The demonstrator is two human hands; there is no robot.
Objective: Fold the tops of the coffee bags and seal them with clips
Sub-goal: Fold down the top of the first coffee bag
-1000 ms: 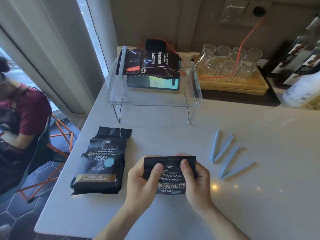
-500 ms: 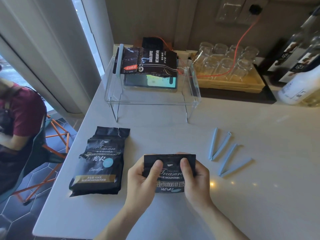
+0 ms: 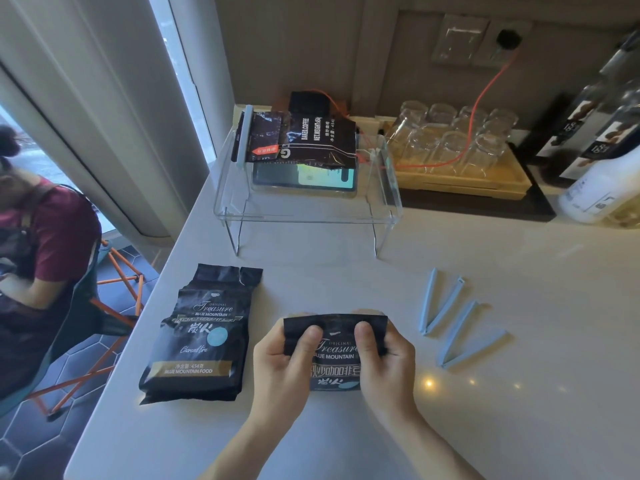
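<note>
Little has shifted: both hands, left hand (image 3: 282, 362) and right hand (image 3: 388, 358), still pinch the coffee bag (image 3: 335, 351) at lower centre; crease its fold flat before clipping.

A black coffee bag (image 3: 335, 355) stands between both hands near the counter's front edge, its top bent over toward the person, white and blue lettering across its face. A second black coffee bag (image 3: 201, 336) lies flat to its left, face up, gold band near the bottom, its top crumpled and open. To the right, two pale blue clips rest open in V shapes: the far clip (image 3: 437, 306) and the near clip (image 3: 464, 337) just beside it, both well apart from the bags
</note>
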